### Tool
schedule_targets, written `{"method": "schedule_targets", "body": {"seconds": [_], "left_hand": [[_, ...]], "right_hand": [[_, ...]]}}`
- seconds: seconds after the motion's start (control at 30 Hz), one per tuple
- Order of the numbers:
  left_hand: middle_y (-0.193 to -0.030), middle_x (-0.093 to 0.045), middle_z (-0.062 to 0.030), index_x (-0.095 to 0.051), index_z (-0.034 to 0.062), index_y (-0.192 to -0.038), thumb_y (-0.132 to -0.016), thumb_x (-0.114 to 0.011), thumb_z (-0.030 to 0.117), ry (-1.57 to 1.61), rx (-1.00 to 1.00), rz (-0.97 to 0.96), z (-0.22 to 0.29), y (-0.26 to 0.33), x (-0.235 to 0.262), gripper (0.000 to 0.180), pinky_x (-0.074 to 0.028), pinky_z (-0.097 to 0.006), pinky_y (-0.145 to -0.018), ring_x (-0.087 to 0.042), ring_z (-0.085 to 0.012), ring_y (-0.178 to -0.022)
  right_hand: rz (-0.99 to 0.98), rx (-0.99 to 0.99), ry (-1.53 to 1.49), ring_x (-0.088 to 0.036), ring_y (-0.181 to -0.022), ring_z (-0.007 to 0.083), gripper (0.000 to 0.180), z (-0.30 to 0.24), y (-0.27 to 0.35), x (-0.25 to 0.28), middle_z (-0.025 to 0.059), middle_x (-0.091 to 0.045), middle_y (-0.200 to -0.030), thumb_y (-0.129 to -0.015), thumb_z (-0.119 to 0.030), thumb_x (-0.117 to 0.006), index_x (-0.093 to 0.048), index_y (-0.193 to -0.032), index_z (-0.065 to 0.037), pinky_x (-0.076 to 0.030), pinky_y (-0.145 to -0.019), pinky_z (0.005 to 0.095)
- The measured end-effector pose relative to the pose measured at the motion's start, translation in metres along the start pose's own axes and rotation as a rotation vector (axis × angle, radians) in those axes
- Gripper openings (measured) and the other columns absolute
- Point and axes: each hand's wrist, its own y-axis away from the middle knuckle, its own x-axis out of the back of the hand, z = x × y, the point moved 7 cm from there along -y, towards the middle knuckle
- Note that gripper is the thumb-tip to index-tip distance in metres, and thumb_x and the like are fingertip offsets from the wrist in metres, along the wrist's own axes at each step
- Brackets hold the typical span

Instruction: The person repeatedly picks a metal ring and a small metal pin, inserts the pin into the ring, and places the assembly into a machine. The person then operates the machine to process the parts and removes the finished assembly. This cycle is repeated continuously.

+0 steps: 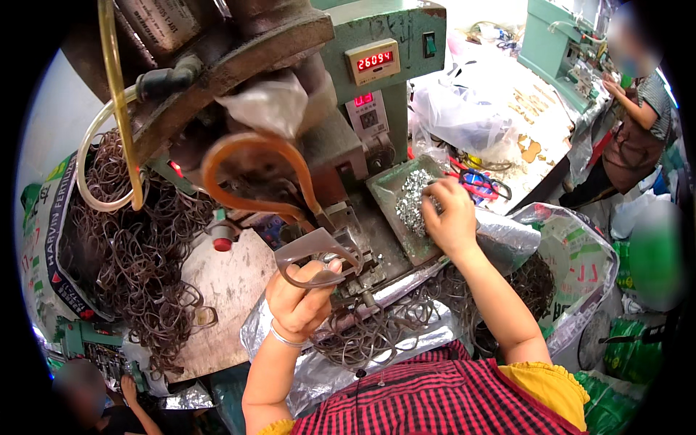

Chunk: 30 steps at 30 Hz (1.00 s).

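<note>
My left hand [301,301] is closed around a translucent grey-brown plastic eyeglass frame [296,255], held up in front of the machine's small metal fixture [353,239]. The fingers partly cover the frame's lower side. To the right, my right hand [453,215] reaches over a green metal tray [422,251]. Its curled fingertips touch a heap of small silvery metal parts [411,201]; whatever is pinched there is hidden. An orange-brown tube [210,170] loops down close to the fixture, beyond my left hand.
A large tangle of brown plastic frames [138,254] fills the left side beside a wooden board [221,290]. More frames [377,330] lie on silver sheeting near my apron. The machine carries a red digital counter [373,61]. Another person [641,109] works at far right.
</note>
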Motion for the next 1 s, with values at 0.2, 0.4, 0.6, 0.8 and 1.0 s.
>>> {"method": "schedule_targets", "body": {"seconds": [0.2,0.4,0.6,0.8,1.0], "left_hand": [[-0.094,-0.071,-0.0130,-0.066,0.0031,-0.097,-0.074,-0.063,-0.011,0.058,0.077,-0.003,0.003,-0.002,0.002,0.027,-0.051,-0.032,-0.058,-0.066,-0.0256,-0.071],[-0.107,-0.067,-0.0171,-0.063,-0.0009,-0.116,-0.087,-0.059,-0.006,-0.300,0.653,0.273,-0.026,0.082,0.038,0.030,-0.049,-0.035,-0.087,-0.063,-0.0293,-0.099],[-0.106,-0.065,-0.0129,-0.055,-0.0020,-0.125,-0.082,-0.074,0.012,0.315,1.230,-0.023,-0.121,0.180,-0.028,0.049,-0.049,-0.030,-0.088,-0.062,-0.0202,-0.100],[-0.097,-0.066,-0.0154,-0.058,-0.0023,-0.113,-0.078,-0.075,0.012,0.076,1.254,-0.037,-0.116,0.153,-0.026,0.042,-0.051,-0.033,-0.078,-0.064,-0.0222,-0.089],[-0.107,-0.064,-0.0093,-0.051,0.0022,-0.131,-0.086,-0.070,0.009,0.061,1.180,0.177,-0.109,0.163,-0.006,0.049,-0.051,-0.032,-0.082,-0.062,-0.0195,-0.093]], "right_hand": [[-0.379,0.498,0.273,-0.048,-0.126,0.0299,0.026,-0.029,-0.004,-0.047,0.0130,-0.057,-0.126,-0.075,-0.017,-0.070,-0.063,-0.099,-0.009,-0.049,-0.081,0.0432],[0.029,0.239,-0.044,-0.066,-0.089,0.0311,0.012,-0.014,-0.014,-0.006,0.0132,-0.070,-0.091,-0.079,-0.006,-0.070,-0.068,-0.090,-0.001,-0.051,-0.079,0.0390],[-0.044,-0.227,-0.399,-0.059,-0.072,0.0068,0.009,0.000,0.004,-0.021,0.0018,-0.066,-0.077,-0.089,-0.007,-0.069,-0.066,-0.092,0.001,-0.048,-0.070,0.0234],[-0.116,-0.182,-0.490,-0.062,-0.079,0.0095,0.012,-0.029,-0.008,-0.020,0.0046,-0.068,-0.085,-0.088,-0.004,-0.068,-0.065,-0.097,0.002,-0.049,-0.078,0.0251],[-0.050,-0.231,-0.346,-0.062,-0.082,0.0121,0.011,0.002,0.014,0.000,0.0070,-0.069,-0.087,-0.086,-0.004,-0.068,-0.067,-0.096,0.001,-0.049,-0.078,0.0272]]}}
